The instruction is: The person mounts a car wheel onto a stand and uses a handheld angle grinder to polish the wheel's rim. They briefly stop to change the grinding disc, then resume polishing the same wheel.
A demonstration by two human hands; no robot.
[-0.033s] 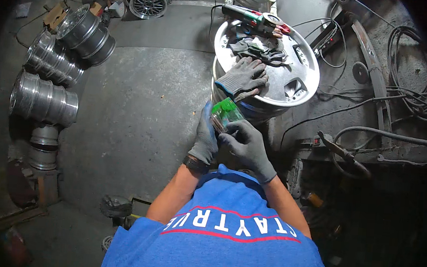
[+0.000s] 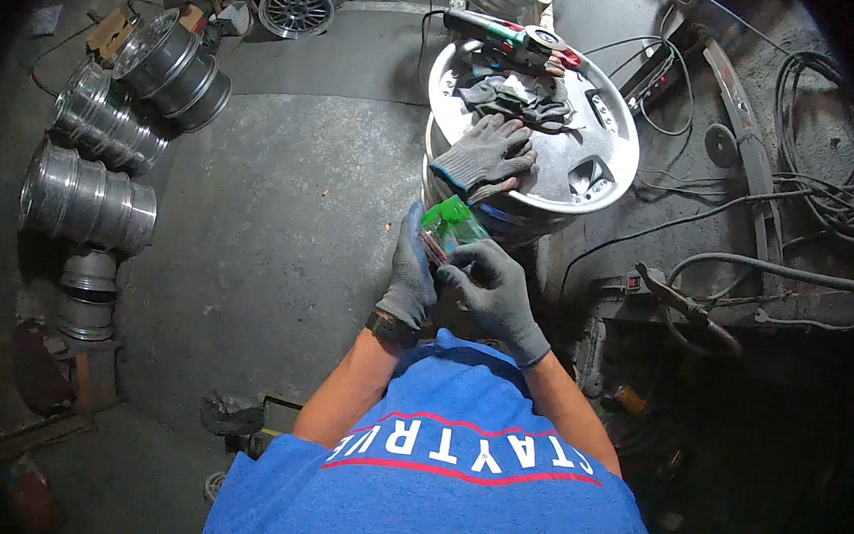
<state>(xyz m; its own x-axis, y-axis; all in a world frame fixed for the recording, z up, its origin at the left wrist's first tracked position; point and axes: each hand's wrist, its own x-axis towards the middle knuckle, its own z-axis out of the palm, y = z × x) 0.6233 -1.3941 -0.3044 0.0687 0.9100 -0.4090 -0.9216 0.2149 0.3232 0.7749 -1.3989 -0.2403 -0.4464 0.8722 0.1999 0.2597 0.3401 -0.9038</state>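
Both my hands wear grey work gloves and hold a small clear plastic package with a bright green end (image 2: 454, 219) in front of my chest. Slim brownish pieces show through its side, too small to name. My left hand (image 2: 410, 276) grips it from the left, with a dark watch on that wrist. My right hand (image 2: 493, 290) is closed on its near right edge, thumb and fingers bent. Just beyond the package, a pair of grey gloves (image 2: 486, 156) lies on an upright stack topped by a silver wheel rim (image 2: 612, 146).
An angle grinder (image 2: 505, 37) and crumpled dark gloves (image 2: 520, 102) rest on the rim. Stacked metal rims (image 2: 92, 195) line the left side. Coiled cables (image 2: 808, 146), a hose (image 2: 768, 269) and a clamp-like tool (image 2: 685, 305) lie to the right. Another rim (image 2: 297, 8) stands at the back.
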